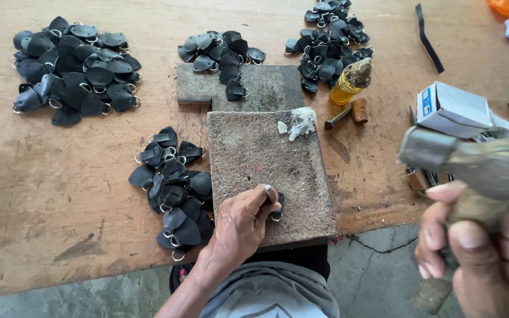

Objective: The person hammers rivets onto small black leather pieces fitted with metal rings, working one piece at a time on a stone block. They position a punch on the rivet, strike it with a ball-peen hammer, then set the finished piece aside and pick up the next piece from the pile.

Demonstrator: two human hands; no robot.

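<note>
Right hand (490,253) grip on blurred hammer (472,162), handle hidden.

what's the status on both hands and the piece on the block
Left hand pins black leather piece on work block. Right hand grips raised hammer. Nothing between them.

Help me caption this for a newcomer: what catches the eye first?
The raised hammer, blurred, in the right hand at the near right. Next, the left hand pinning a small black leather tab on the worn block at centre. Heaps of black ringed tabs lie across the wooden table.
</note>
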